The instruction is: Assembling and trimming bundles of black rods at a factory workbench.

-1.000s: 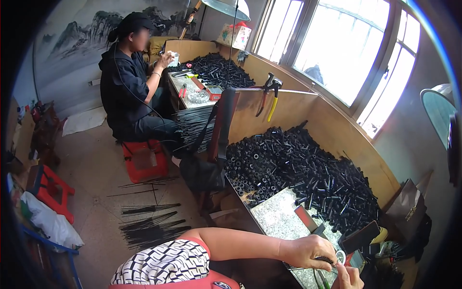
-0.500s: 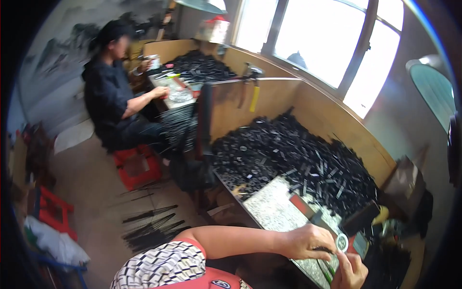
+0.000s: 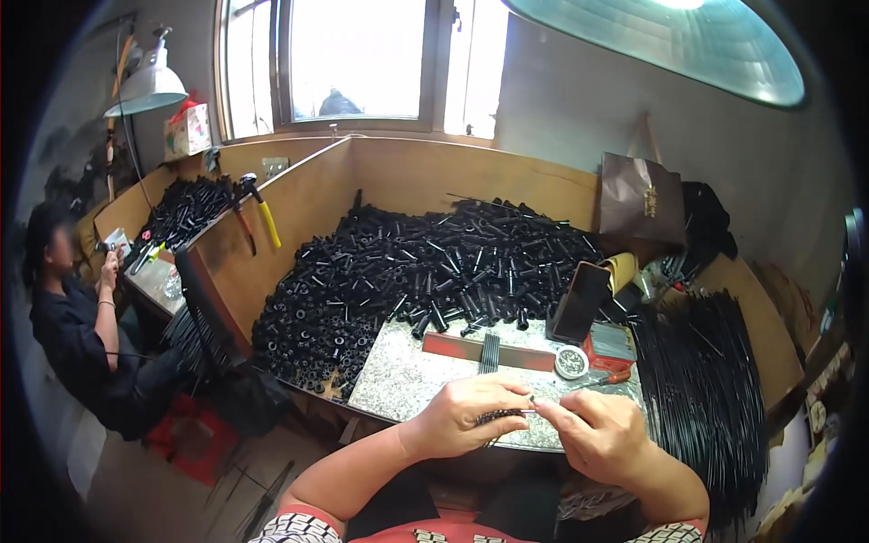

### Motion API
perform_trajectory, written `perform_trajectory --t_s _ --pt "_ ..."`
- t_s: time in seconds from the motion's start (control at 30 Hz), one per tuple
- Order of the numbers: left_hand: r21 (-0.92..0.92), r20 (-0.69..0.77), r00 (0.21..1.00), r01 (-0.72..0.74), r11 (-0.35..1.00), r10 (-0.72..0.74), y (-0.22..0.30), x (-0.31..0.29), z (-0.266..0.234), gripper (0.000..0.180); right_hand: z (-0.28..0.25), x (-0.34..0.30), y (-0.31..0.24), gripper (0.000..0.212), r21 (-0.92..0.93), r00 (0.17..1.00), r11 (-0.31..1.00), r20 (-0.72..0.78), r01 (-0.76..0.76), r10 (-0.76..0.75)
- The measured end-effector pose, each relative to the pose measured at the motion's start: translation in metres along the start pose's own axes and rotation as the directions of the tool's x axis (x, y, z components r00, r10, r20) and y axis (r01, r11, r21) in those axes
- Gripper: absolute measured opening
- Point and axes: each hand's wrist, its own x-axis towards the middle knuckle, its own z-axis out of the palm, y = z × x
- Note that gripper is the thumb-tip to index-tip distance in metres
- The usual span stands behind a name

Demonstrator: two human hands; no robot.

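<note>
My left hand (image 3: 471,409) is closed round a bundle of thin black rods (image 3: 500,417), whose ends show between thumb and fingers. My right hand (image 3: 605,431) pinches beside it, its fingertips meeting the rod ends; what they hold is too small to make out. Both hands are above the near edge of a speckled white work board (image 3: 389,380). Beyond them, more thin black rods (image 3: 490,351) lie across a reddish-brown bar (image 3: 444,344). A round white dish (image 3: 571,362) of small shiny pieces sits by the bar's right end, with a red-handled screwdriver (image 3: 611,378) near it.
A large heap of black tubular parts (image 3: 453,258) fills the back of the bench. Long black rods (image 3: 711,389) lie at right. A phone (image 3: 581,301) stands upright; a brown bag (image 3: 641,199) sits behind. Pliers (image 3: 262,213) hang on the divider. A co-worker (image 3: 77,335) sits at left.
My view has swung right, bringing the bench to the middle. Both hands remain close together over the board's near edge. The dish, hidden partly before, now shows in full.
</note>
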Motion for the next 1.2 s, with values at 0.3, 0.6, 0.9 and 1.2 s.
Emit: perform_trajectory --t_s 0.3,0.6,0.9,1.2 --pt "0.038 0.019 1.0 -0.002 0.999 0.001 0.0043 0.0047 -0.0005 0.016 0.0056 -0.007 0.0045 0.04 0.015 1.0 1.0 -0.007 0.007 -0.007" --pt "0.071 0.056 0.997 -0.061 0.996 0.057 0.002 0.0063 -0.0004 0.018 0.0069 -0.0075 0.0032 0.033 0.036 0.999 0.999 -0.02 0.038 -0.037" --pt "0.074 0.04 0.998 -0.051 0.996 0.048 0.0033 0.0071 0.0005 0.017 0.0045 -0.0061 0.0046 0.038 0.022 1.0 1.0 -0.015 0.02 -0.019" --pt "0.052 0.036 0.999 -0.036 0.998 0.034 0.0011 0.0029 0.0036 0.018 0.0065 -0.0092 0.0023 0.039 0.018 0.999 1.0 -0.032 -0.003 0.003"
